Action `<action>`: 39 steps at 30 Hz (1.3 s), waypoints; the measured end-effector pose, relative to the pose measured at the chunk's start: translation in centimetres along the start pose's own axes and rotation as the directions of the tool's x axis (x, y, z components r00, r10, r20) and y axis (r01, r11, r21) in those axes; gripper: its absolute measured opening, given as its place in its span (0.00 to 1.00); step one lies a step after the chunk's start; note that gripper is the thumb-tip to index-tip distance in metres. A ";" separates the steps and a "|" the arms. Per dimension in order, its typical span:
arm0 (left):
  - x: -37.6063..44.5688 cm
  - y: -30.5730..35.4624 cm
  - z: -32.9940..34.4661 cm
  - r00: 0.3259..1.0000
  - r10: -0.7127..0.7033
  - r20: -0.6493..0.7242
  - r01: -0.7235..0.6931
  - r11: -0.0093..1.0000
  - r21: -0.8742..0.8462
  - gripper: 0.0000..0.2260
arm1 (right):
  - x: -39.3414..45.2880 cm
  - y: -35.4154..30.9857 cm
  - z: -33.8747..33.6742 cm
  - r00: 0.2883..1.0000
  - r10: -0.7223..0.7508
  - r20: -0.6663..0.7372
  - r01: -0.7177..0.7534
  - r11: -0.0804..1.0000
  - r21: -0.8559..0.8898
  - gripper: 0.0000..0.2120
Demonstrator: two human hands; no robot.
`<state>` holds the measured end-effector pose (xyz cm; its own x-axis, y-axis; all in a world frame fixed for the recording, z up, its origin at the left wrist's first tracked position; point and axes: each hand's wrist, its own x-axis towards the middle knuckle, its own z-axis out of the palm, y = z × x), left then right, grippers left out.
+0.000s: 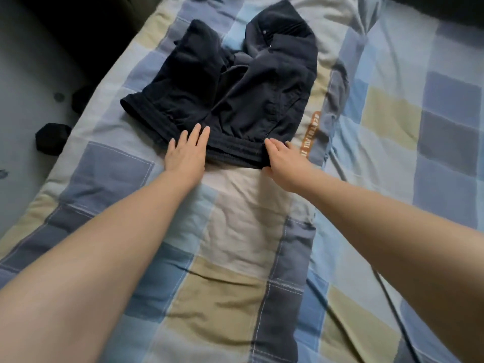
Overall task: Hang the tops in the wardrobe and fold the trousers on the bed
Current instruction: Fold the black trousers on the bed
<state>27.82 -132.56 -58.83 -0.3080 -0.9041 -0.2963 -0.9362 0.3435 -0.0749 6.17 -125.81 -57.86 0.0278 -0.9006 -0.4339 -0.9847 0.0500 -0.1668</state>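
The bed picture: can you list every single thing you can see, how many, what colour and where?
trousers: one, dark navy, partly folded, on the far middle of the quilt
quilt: one, checked in blue, grey, cream and olive, covering the bed
orange strip: one, with white letters, on the quilt right of the trousers
dark objects: two, black, on the pale floor left of the bed; unclear what they are
hands: two, bare; left hand flat on the waistband's left end, right hand gripping its right end
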 end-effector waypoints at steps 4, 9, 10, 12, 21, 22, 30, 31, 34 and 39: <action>1.2 0.0 0.7 0.997 0.075 -0.027 -0.075 0.997 -0.010 0.23 | 1.1 -0.1 0.7 0.997 0.019 -0.077 -0.026 0.995 -0.100 0.17; -2.4 1.5 1.2 0.985 0.165 -0.052 -0.160 0.983 0.089 0.16 | -2.2 -0.1 1.9 0.993 0.027 -0.118 -0.032 0.999 -0.042 0.13; -3.6 1.8 1.3 0.981 0.187 -0.056 -0.180 0.977 0.110 0.15 | -3.5 0.2 2.4 0.993 0.021 -0.117 -0.025 0.999 -0.035 0.13; -5.9 2.3 1.7 0.974 0.222 -0.039 -0.213 0.964 0.157 0.16 | -6.2 0.6 3.6 0.994 0.016 -0.106 -0.020 0.999 -0.029 0.12; -21.6 4.7 0.5 0.898 0.359 0.254 -0.372 0.928 0.003 0.21 | -24.2 -0.5 5.5 0.963 0.261 -0.073 -0.222 0.912 0.344 0.14; -23.7 5.0 -0.3 0.892 0.371 0.260 -0.376 0.926 -0.032 0.20 | -26.4 -1.1 4.8 0.939 0.335 -0.083 -0.265 0.853 0.449 0.16; -37.7 6.6 -8.3 0.889 0.383 0.252 -0.273 0.884 -0.380 0.19 | -40.9 -6.6 -2.8 0.690 0.712 0.130 -0.242 0.057 0.969 0.19; -39.6 6.5 -9.8 0.881 0.393 0.265 -0.261 0.869 -0.420 0.20 | -43.0 -7.5 -4.5 0.684 0.713 0.153 -0.178 -0.040 0.983 0.19; -43.8 6.2 -12.7 0.851 0.434 0.295 -0.237 0.819 -0.522 0.19 | -47.2 -10.2 -9.1 0.715 0.681 0.158 -0.014 -0.212 0.977 0.18; -48.1 6.4 -19.4 0.829 0.472 0.299 -0.225 0.771 -0.595 0.33 | -53.1 -15.1 -15.6 0.783 0.621 -0.037 0.079 -0.039 0.996 0.19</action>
<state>33.32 -91.82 -26.64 -0.6470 -0.5115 -0.5654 -0.7537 0.3173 0.5755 16.92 -85.54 -18.47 -0.5963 -0.6901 -0.4102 0.2122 0.3573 -0.9096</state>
